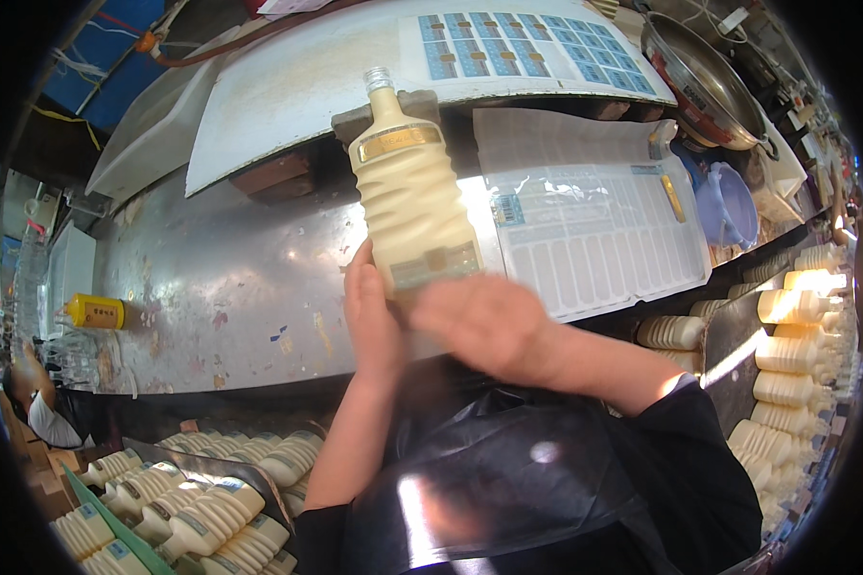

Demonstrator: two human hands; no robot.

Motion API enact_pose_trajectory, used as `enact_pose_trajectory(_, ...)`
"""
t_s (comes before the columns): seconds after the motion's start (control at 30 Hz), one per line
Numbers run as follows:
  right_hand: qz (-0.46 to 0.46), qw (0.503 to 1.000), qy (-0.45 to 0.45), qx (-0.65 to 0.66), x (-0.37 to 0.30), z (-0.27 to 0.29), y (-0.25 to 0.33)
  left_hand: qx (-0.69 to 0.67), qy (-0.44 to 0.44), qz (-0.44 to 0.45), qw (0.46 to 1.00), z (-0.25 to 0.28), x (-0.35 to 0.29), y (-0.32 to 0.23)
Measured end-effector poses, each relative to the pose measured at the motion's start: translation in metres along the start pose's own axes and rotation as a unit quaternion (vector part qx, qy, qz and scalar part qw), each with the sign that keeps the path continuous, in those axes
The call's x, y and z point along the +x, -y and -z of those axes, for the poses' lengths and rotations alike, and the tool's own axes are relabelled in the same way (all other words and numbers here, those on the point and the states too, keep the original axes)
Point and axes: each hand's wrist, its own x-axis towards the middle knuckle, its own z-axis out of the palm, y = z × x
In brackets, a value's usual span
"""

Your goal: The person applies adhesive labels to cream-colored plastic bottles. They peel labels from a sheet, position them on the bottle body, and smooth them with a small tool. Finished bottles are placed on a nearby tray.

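A cream, ribbed bottle (412, 201) lies in front of me with its silvery neck pointing away. Its shoulder leans on a dark grey-brown block (417, 103) at the edge of a white board. A gold label (396, 142) crosses the shoulder, and a greyish label (436, 264) sits near the base. At the base's left side, my left hand (369, 311) is closed around the bottle. My right hand (489, 321) lies across the base end, just below the greyish label; motion smears its fingers. The underside of the base is hidden by my hands.
Right of the bottle lies a clear plastic-covered label sheet (594, 240) with a yellow cutter (673, 198). Blue label sheets (527, 48) rest on the raised white board (307, 86). A purple bucket (727, 206), metal pan (710, 72), yellow bottle (96, 311) and crated cream bottles (211, 517) surround the metal table.
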Motion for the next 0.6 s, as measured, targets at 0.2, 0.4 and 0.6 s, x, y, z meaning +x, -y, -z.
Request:
enact_pose_trajectory(0.2,-0.398,0.91,-0.047,0.104,-0.004,0.005,-0.006,0.252,-0.038,-0.092,0.963,0.001,0.002,-0.001)
enact_pose_trajectory(0.4,-0.552,0.813,0.039,0.18,-0.024,0.009,-0.009,0.361,-0.063,-0.136,0.921,-0.009,0.001,0.01)
enact_pose_trajectory(0.6,-0.615,0.73,-0.019,0.297,-0.049,0.008,-0.026,0.292,-0.033,-0.125,0.948,0.008,0.005,0.024)
